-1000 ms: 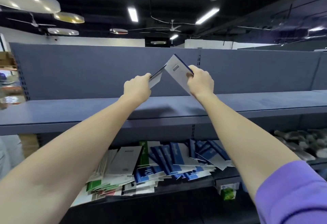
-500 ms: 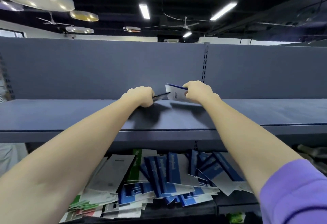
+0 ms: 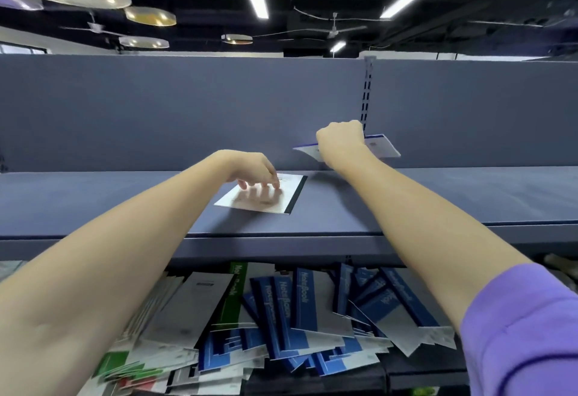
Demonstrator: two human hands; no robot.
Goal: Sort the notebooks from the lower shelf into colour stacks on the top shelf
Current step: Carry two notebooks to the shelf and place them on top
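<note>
A thin, glossy white notebook [image 3: 262, 195] with a black spine lies flat on the matte grey top shelf [image 3: 438, 195], the left hand [image 3: 251, 169] resting its loosely spread fingertips on it. The right hand [image 3: 341, 140] grips a blue-edged notebook [image 3: 380, 145] above the shelf. A loose pile of notebooks [image 3: 281, 317] fills the lower shelf.

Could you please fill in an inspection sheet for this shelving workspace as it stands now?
Surface: top shelf, blue-grey, bears one notebook.
Job's things: black-spined notebook flat on the top shelf; blue-edged notebook held above it; mixed notebook pile on the lower shelf.
Clutter: nothing seen.
Hands: left hand, fingertips on the black-spined notebook; right hand grips the blue-edged notebook.
Cables: one strung along the ceiling.
Surroundings: ceiling fan, strip lights.
</note>
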